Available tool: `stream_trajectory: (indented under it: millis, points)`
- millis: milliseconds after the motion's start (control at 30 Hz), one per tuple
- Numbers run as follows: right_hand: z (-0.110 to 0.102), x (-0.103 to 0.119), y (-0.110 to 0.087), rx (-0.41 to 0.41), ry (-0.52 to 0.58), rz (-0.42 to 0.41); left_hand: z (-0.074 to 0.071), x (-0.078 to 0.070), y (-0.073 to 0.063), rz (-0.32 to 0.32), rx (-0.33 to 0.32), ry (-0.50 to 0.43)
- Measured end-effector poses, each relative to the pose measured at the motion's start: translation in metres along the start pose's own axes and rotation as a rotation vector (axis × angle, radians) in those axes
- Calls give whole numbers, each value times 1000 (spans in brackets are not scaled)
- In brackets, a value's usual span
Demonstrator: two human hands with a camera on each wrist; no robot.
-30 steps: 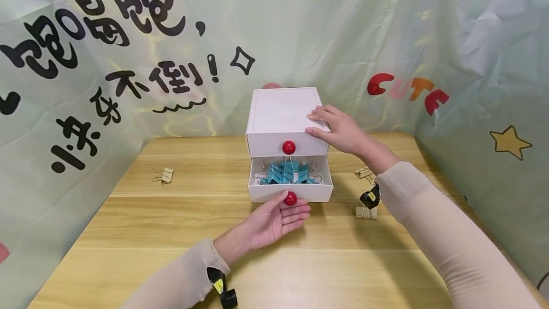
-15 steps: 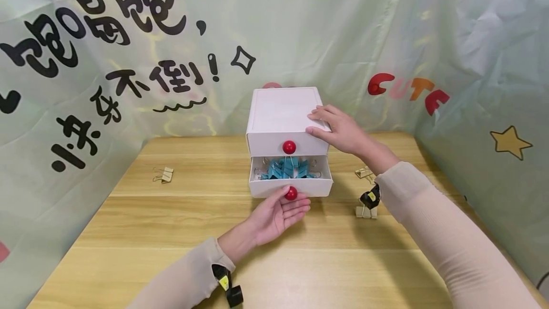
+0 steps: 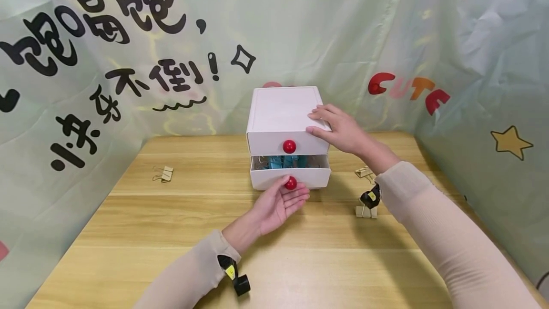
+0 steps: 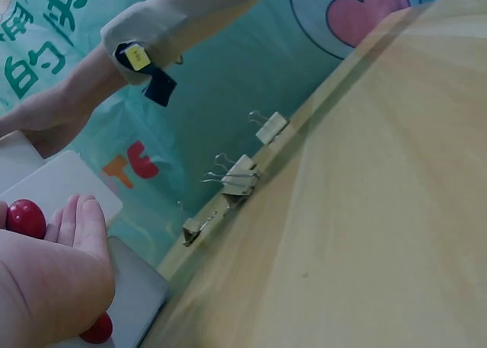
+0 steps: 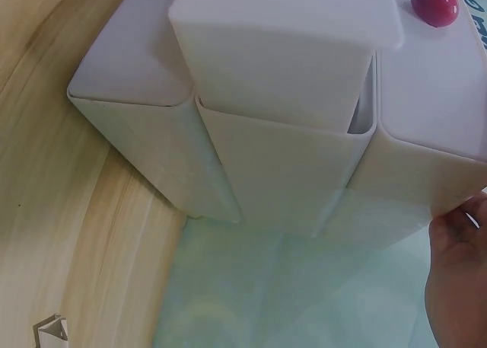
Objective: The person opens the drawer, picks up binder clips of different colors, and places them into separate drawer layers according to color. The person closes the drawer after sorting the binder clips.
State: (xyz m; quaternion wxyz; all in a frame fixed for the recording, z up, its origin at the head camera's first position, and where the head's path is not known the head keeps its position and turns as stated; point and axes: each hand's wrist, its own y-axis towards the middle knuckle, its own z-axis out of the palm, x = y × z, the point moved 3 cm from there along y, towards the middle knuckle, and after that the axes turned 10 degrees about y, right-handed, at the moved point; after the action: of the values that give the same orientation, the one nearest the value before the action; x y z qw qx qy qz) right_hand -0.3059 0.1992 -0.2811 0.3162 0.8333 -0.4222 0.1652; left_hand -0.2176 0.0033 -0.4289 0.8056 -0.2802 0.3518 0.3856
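A white drawer box (image 3: pixel 283 108) with red knobs stands at the back of the table. One lower drawer (image 3: pixel 270 178) is partly out, with several blue binder clips (image 3: pixel 288 161) inside. At its front is my left hand (image 3: pixel 274 209), palm up, the red knob (image 3: pixel 290 183) between the thumb and the straight fingers, which touch the drawer front. My right hand (image 3: pixel 340 128) rests on the box's top right edge, fingers spread on the lid. In the right wrist view, the pulled-out drawer (image 5: pixel 281 66) sits between two shut ones.
A cream binder clip (image 3: pixel 166 174) lies on the wooden table (image 3: pixel 193 223) at left. More cream clips (image 3: pixel 366 212) lie at right, partly hidden by the right wrist camera (image 3: pixel 371 196). A printed cloth (image 3: pixel 343 23) hangs close behind the box.
The drawer has slid inward, and my left hand has moved forward with it. Less of the blue clips shows now. My right hand has stayed on the box.
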Motion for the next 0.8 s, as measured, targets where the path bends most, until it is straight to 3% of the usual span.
stream_trajectory:
  millis: [400, 800]
  points:
    - [1, -1, 0, -14, 13, -23, -4, -11, 27, 53, -107, -7]
    - [0, -1, 1, -13, 16, -30, -5, -16, 37, 68, -114, 2]
